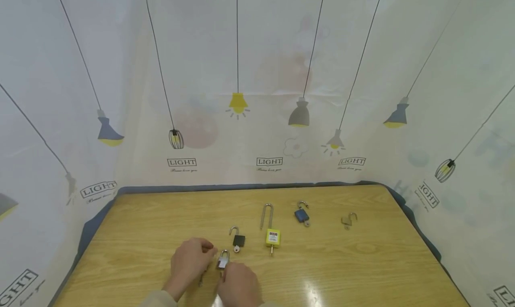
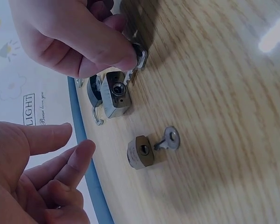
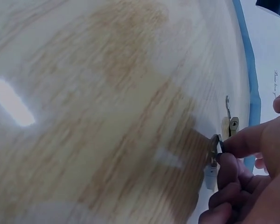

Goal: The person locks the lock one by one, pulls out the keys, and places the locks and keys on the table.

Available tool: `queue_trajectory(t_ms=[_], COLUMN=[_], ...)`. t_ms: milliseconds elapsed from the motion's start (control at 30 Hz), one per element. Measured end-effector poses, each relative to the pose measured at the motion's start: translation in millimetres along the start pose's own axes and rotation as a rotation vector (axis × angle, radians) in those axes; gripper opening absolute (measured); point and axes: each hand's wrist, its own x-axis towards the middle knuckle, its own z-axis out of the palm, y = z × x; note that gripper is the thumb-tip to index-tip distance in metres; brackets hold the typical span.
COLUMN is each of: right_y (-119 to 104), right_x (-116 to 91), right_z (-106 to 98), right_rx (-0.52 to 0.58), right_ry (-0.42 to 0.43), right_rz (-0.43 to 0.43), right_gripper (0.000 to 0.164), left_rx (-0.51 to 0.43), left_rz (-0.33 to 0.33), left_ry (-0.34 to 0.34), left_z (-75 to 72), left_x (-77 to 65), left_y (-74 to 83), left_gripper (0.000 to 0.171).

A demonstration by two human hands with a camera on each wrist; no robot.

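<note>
My right hand (image 1: 239,284) pinches a key (image 2: 141,53) by its head between thumb and forefinger. The toothed blade lies right beside the keyhole face of a silver padlock (image 2: 113,105), which rests on the table with its shackle (image 1: 225,253) pointing away. Relaxed and holding nothing, my left hand (image 1: 189,261) hovers to the left of that padlock. Below its fingers in the left wrist view sits a small brass-coloured padlock (image 2: 141,153), a separate key (image 2: 171,138) lying in front of its keyhole.
Beyond the hands lie a black padlock (image 1: 238,241), a yellow padlock (image 1: 272,237) with a long shackle, a blue padlock (image 1: 301,215) and a small dull metal padlock (image 1: 346,220), their shackles open. A patterned cloth (image 1: 269,132) surrounds the wooden table (image 1: 342,271).
</note>
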Motion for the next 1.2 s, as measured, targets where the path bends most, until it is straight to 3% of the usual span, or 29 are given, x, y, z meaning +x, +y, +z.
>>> queue_trajectory(t_ms=[400,533,733,900,1200], right_y=[3.0,5.1,12.7,27.9,62.8], right_x=[5.4,3.2,-2.7,-4.9,1.1], right_z=[1.5,-2.4,-25.9,-50.6,-89.2], right_rx=[-0.021,-0.002,-0.013,-0.019,-0.127], right_ry=[-0.038,0.004,0.078,0.079,0.139], right_rz=[-0.004,-0.061,-0.189,-0.173,-0.129], right_gripper=[0.024,0.018,0.02,0.018,0.013], left_rx=[-0.006,-0.011,-0.028,-0.022,0.049], left_rz=[0.011,0.024,0.041,0.043,0.091], left_ry=[0.004,0.024,0.035,0.009,-0.024], left_z=[5.4,7.4,8.5,14.3,32.8], left_x=[1.2,2.1,4.3,10.4,21.4], left_y=[-0.8,-0.1,5.1,13.3,32.5], left_gripper=[0.016,0.017,0.017,0.018,0.024])
